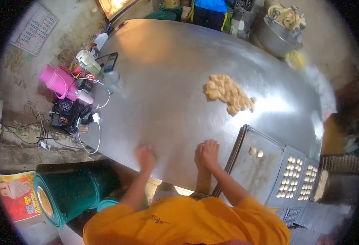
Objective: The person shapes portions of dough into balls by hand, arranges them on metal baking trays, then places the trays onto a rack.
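My right hand [209, 153] rests on the steel table [167, 94], close to the left edge of a baking tray [255, 171]. Its fingers are curled in, and whatever lies beneath them is hidden. My left hand [146, 159] is over the table's near edge, smeared by motion, so its fingers do not show clearly. Two pale dough balls [260, 154] sit near the far end of that tray. Farther off, ahead of my right hand, a heap of cut dough pieces [229, 93] lies on the table.
Trays of dough balls in rows [290, 176] stand at the right. Along the left edge are a pink flask [59, 81], a phone [111, 62], a black telephone [64, 114] and a white cable [99, 139]. A metal mixing bowl [271, 36] stands far right; green bins [67, 194] are lower left.
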`<state>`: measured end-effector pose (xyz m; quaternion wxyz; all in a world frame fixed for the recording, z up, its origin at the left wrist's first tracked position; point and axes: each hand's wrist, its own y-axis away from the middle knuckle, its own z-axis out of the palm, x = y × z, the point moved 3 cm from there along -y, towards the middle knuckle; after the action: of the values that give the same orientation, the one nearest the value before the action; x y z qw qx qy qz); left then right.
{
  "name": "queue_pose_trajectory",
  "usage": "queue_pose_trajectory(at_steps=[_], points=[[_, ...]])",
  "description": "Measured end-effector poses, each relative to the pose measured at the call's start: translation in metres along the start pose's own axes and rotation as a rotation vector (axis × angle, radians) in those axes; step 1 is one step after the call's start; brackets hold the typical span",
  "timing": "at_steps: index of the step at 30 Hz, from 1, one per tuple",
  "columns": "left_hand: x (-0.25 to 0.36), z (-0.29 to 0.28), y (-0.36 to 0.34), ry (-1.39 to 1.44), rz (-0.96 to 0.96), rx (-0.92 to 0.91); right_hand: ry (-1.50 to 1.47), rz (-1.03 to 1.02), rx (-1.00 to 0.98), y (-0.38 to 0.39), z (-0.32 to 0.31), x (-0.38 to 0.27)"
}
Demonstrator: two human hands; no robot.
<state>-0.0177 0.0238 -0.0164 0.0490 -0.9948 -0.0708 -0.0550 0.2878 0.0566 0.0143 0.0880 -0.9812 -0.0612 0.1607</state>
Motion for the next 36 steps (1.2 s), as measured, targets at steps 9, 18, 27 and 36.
queue_pose_trajectory(at_steps=[9, 18, 27, 36], points=[[-0.042, -0.013, -0.104, 0.204, 0.091, 0.075, -0.005, -0.128, 0.023, -0.053, -0.017, 0.01], [0.167, -0.122, -0.009, 1.086, -0.119, 0.102, -1.649, 0.807, -0.622, -0.008, -0.031, -0.095], [0.075, -0.067, -0.08, 0.744, -0.012, 0.367, -1.085, 0.538, -0.288, -0.004, -0.047, -0.057], [0.04, 0.003, -0.084, 0.088, 0.288, 0.099, -0.028, -0.136, 0.124, -0.043, -0.003, 0.026]])
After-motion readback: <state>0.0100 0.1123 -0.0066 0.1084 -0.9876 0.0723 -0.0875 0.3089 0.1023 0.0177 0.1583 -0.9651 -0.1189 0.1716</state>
